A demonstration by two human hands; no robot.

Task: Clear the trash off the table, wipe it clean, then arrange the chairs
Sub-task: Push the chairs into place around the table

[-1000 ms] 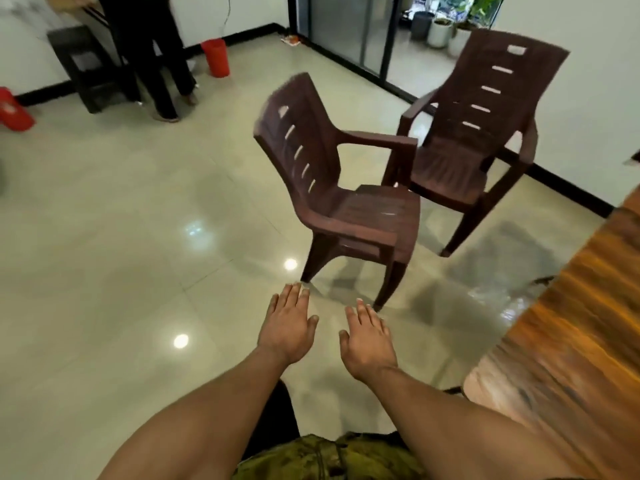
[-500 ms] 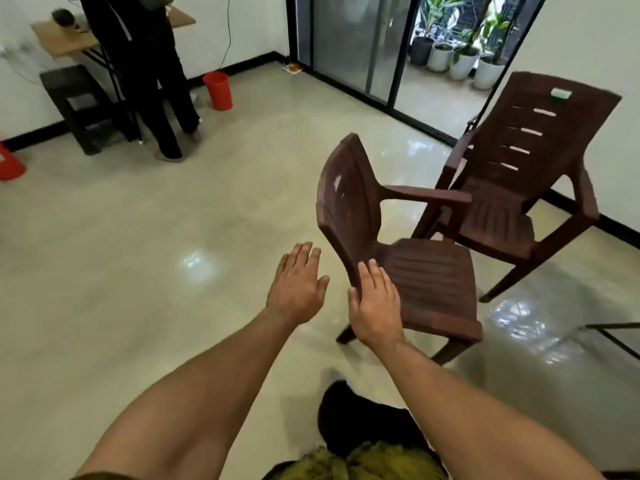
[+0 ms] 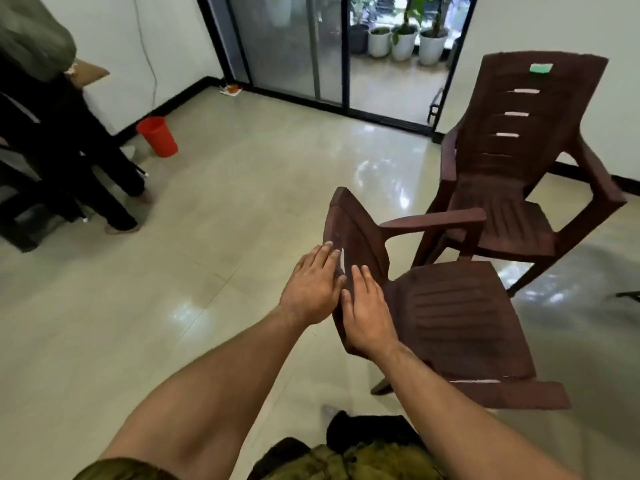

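A brown plastic armchair stands on the tiled floor in front of me, its back turned toward me and its seat facing right. My left hand lies with straight fingers against the rear of its backrest. My right hand reaches over the backrest's front side, fingers straight, beside the left hand. A second brown armchair stands behind it to the right, its seat facing me; the two chairs sit close together.
A person stands at the left by a dark stool. A red bucket sits near the wall. Glass sliding doors lie ahead, with potted plants outside. Open tiled floor spreads to the left.
I have come closer to the near chair. Both hands moved forward from mid-air to its backrest. The wooden table has dropped out of view at the right.
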